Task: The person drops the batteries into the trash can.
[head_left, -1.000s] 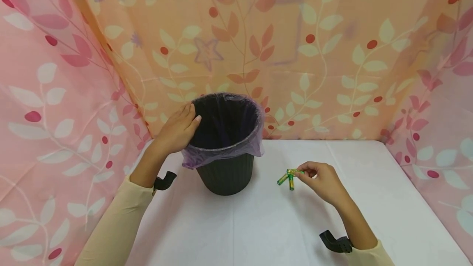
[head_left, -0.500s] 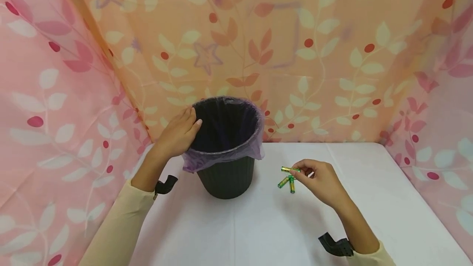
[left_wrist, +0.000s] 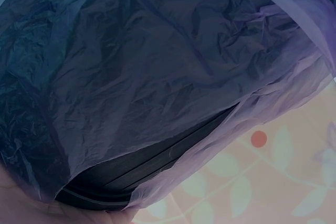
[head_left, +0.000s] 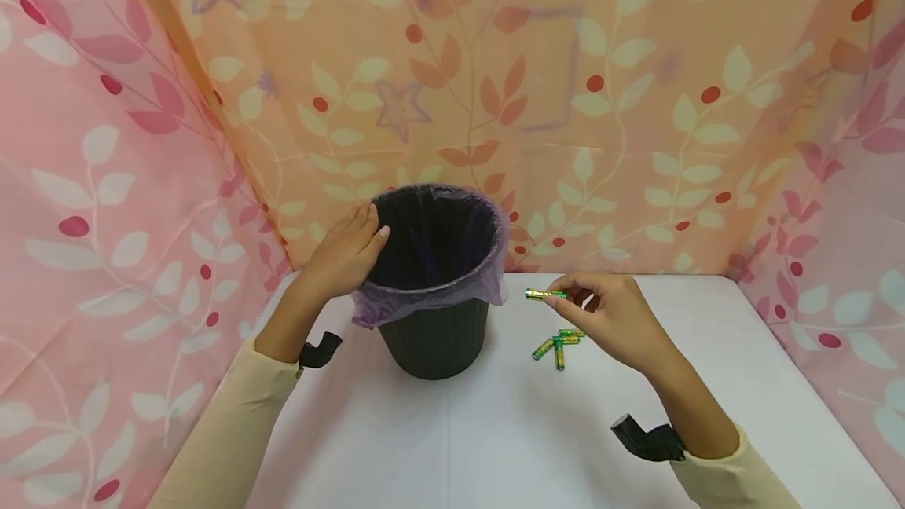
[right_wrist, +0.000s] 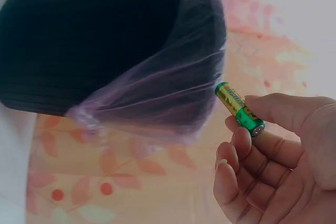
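One battery (head_left: 544, 294): clear of the pile (head_left: 559, 354). Half a second ago I had it just above the others; now it is higher and nearer the bin (head_left: 433, 348), at about three o'clock from it, not touching.
Right hand (head_left: 617, 319): fingers grasping that battery, thumb against it; the free end points to nine o'clock in the head view.
Pile: four batteries by my count, some touching, on the counter (head_left: 488, 438), four o'clock from the bin. Better exposed now that the hand has risen.
Left hand (head_left: 345, 254): unmoved, on the rim between nine and ten o'clock; whether its fingers clench the edge, I cannot tell.
Liner (head_left: 410, 303): purple, folded over the rim; bin upright, no shift noted.
Gap, battery to bin: narrowed. I judge this pick-up complete and the carry under way.
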`<state>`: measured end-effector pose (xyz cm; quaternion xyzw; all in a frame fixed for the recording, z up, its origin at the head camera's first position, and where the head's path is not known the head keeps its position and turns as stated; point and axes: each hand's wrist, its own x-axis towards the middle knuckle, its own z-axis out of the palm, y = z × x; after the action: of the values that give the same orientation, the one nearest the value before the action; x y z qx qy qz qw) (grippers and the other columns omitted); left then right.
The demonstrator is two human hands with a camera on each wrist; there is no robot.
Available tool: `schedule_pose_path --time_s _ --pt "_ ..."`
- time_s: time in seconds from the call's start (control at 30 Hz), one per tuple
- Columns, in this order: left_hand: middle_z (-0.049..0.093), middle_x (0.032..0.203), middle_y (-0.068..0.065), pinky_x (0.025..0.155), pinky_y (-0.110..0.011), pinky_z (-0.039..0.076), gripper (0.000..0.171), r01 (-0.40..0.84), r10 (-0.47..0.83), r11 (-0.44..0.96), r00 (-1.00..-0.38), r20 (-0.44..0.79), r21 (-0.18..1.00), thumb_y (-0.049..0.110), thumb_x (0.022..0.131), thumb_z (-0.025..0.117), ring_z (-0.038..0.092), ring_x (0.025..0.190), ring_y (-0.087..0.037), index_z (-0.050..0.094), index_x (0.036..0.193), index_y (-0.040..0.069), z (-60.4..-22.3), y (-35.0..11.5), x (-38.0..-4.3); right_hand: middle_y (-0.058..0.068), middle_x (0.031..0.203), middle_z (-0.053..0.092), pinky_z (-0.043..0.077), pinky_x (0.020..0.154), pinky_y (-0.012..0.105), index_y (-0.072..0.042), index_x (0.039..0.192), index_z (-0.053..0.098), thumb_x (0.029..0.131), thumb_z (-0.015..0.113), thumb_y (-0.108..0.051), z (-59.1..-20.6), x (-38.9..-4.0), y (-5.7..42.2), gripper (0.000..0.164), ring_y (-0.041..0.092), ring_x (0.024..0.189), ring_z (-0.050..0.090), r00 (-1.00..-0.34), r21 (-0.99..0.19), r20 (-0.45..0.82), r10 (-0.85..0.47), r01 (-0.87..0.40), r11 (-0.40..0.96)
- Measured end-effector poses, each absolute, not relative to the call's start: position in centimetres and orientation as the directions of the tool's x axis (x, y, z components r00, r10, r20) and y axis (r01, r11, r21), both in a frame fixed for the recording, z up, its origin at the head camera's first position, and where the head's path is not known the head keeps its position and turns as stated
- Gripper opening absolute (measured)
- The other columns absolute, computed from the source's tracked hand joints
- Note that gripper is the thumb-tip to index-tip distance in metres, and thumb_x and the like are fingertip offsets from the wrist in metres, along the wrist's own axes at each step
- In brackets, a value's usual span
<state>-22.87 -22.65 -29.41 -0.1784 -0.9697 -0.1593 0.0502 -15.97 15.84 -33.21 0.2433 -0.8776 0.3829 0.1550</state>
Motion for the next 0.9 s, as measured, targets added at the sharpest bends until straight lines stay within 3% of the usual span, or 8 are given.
schedule_pose_path --time_s 0.4,0.73,0.9 --pt "0.009 0.166 -0.025 0.125 -0.050 0.002 0.066 0.354 0.326 0.888 -0.935 0.141 0.293 0.037 0.112 0.024 0.002 0.155 -0.037 0.016 0.156 -0.011 -29.3 -22.6 -22.9 -0.011 0.074 0.066 0.054 0.060 0.027 -0.020 0.097 0.079 0.090 0.079 -0.018 -28.7 -17.2 14.1 0.007 0.010 0.067 0.060 -0.766 -0.562 0.503 -0.400 -0.642 0.522" --pt "0.010 0.166 -0.026 0.125 -0.050 0.003 0.065 0.358 0.327 0.888 -0.933 0.152 0.289 0.037 0.112 0.023 0.004 0.155 -0.036 0.017 0.156 -0.011 -29.5 -22.6 -23.0 -0.006 0.069 0.066 0.053 0.058 0.028 -0.014 0.097 0.081 0.090 0.079 -0.018 -27.1 -19.5 12.2 0.009 0.012 0.065 0.060 -0.741 -0.528 0.506 -0.442 -0.671 0.520" --pt "0.010 0.166 -0.026 0.125 -0.051 0.003 0.065 0.353 0.324 0.890 -0.935 0.146 0.289 0.037 0.112 0.023 0.004 0.155 -0.036 0.017 0.156 -0.011 -29.5 -22.6 -23.0 -0.005 0.069 0.065 0.051 0.057 0.030 -0.015 0.093 0.079 0.091 0.078 -0.023 -26.4 -20.7 11.1 0.008 0.014 0.069 0.061 -0.761 -0.536 0.467 -0.450 -0.649 0.540"
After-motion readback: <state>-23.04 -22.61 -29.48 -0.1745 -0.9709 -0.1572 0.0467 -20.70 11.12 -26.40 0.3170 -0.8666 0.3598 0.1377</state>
